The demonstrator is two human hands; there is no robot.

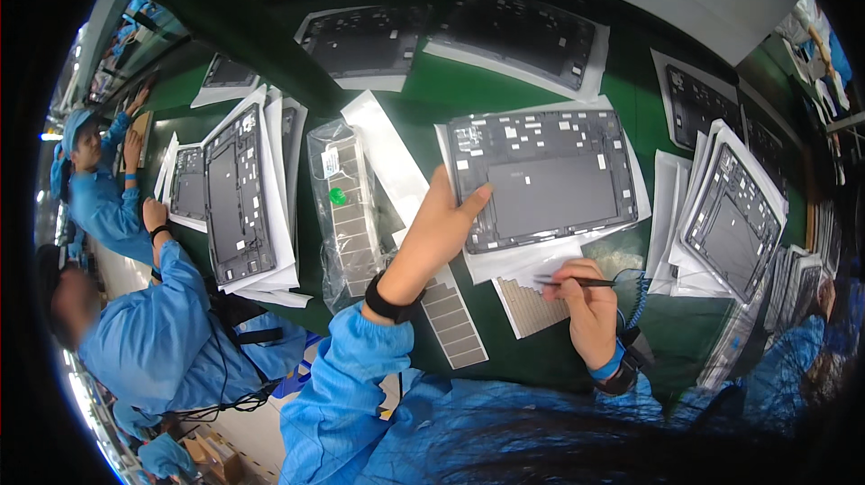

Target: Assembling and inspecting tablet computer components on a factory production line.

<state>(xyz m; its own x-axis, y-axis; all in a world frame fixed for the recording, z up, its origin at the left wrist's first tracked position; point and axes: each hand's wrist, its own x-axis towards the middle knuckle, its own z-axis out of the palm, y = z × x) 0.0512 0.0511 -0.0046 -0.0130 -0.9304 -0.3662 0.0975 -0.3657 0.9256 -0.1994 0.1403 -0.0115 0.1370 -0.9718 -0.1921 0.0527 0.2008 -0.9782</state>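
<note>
With the central dark panel (545,183) taken as the clock's middle, a strip of bare green table (631,66) is left open at 12 o'clock, closed off farther out by a sheeted upper panel (518,39). At 3 o'clock only a narrow gap is left before the right stack (734,219). The way at 5 to 6 o'clock is blocked by the right hand (590,314), its tweezers (587,282) and a coiled cord (640,300). At 8 o'clock passage is barred by the left hand (446,224) and forearm; at 9 o'clock, by a plastic-wrapped strip (351,215).
</note>
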